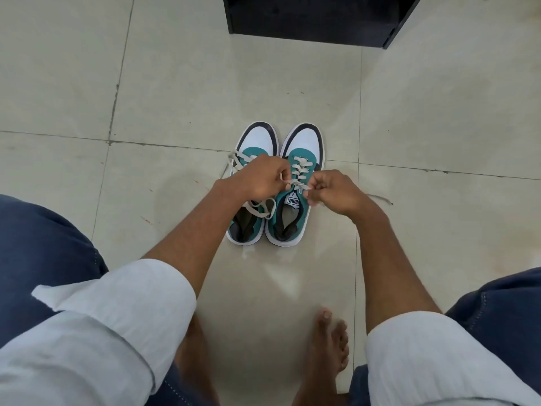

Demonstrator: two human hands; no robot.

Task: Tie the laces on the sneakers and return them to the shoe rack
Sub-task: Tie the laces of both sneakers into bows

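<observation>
teal right sneaker [292,194] | left hand [260,178], right hand [330,194] each pinching its lace [301,171]

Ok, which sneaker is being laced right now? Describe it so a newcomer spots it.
On the tiled floor, below the black cabinet, two teal-and-white sneakers stand side by side. It is the right-hand sneaker. Both hands pinch its laces over the tongue, while the left-hand sneaker has loose laces.

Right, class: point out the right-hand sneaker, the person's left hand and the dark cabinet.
right-hand sneaker [304,142]: head view, white toe cap.
left hand [260,178]: head view, back of hand.
dark cabinet [316,19]: head view, front panel.
</observation>
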